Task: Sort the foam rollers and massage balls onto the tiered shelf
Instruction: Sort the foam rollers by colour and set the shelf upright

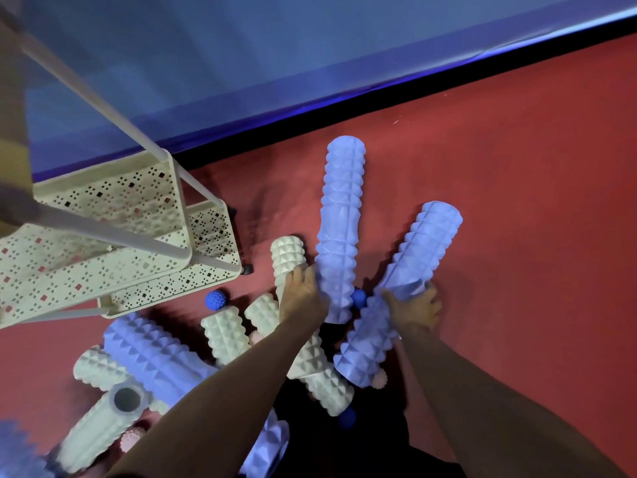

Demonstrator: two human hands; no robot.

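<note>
Nearest the camera, 2 bare forearms are seen reaching down over a jumble of foam rollers on a red floor. A cream roller and a long blue roller lie at lower left, partly cut off by the frame edge and blurred. A pink spiky ball is half hidden beside them.

Further out, the left hand is laid against the lower end of an upright-lying blue roller, fingers curled at its side. The right hand is wrapped around a slanted blue roller at its middle. A dark blue massage ball sits apart, near the shelf; another is wedged between the 2 held rollers.

The step is judged to be picking up blue rollers. Next, both would need lifting and carrying left to the cream tiered shelf, whose perforated trays appear bare; its upper tiers are cut off and blurred.
</note>
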